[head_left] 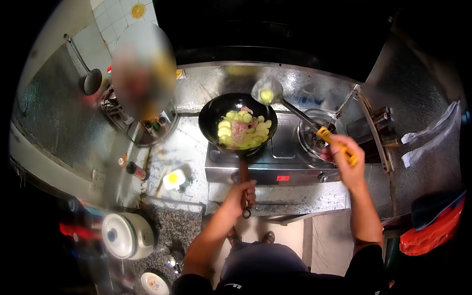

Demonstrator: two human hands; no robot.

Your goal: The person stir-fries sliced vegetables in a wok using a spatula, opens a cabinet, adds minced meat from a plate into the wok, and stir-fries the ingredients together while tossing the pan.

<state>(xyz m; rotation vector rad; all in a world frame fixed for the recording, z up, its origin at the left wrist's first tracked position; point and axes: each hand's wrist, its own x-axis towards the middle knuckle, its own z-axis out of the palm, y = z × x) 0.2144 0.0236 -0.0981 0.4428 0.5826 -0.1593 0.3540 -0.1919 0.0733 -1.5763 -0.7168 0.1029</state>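
Note:
A black wok [209, 110] stands over the left burner, tipped slightly toward me. Pale green vegetable slices [255, 132] and pinkish pieces of meat [241, 129] lie inside it. My left hand [240, 196] is wrapped round the wok's brown handle [244, 169]. In my right hand [348, 158] is the yellow grip of a metal ladle [301, 114]. Its bowl hangs just beyond the wok's far right rim, with a green slice showing in it. My right fingers are closed, partly hidden behind the grip.
The steel gas stove [226, 172] has a round, see-through piece [307, 140] over its right burner. A white container with yellow [173, 180] and a dark bottle [136, 170] stand left. Nearer me are a rice cooker [127, 236] and a plate [154, 284]. Another ladle [92, 82] hangs on the left wall.

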